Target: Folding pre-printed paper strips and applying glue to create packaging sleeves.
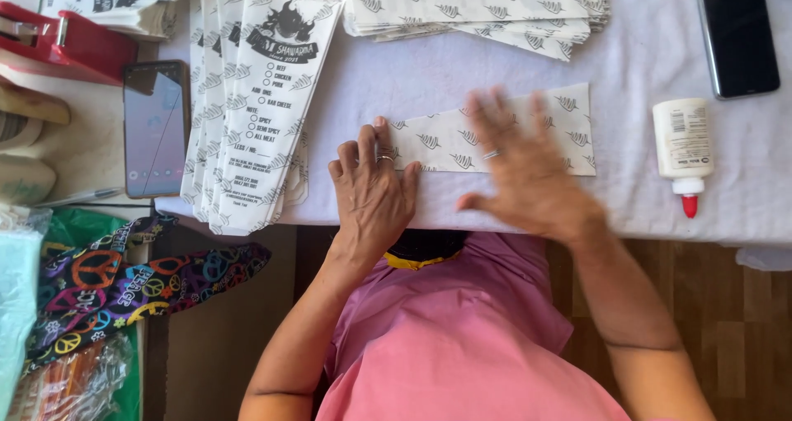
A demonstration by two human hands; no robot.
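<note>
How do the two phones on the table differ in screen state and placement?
The left phone has a lit, pale screen, while the right phone is dark. The left phone lies beside the fanned printed paper bags, off the white cloth; the right phone lies on the white tablecloth above the glue bottle. Both lie flat, face up, untouched by either hand.

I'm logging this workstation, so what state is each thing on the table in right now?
Paper sheet: flat on the table, pressed under both hands.
Left hand: open, palm down on the sheet's left end.
Right hand: open, fingers spread, blurred.
Glue bottle: lying on its side, red tip towards the table edge.
Printed bags: fanned out, overlapping.
Folded paper stack: piled flat.
Left phone: screen lit.
Right phone: screen dark.
</note>
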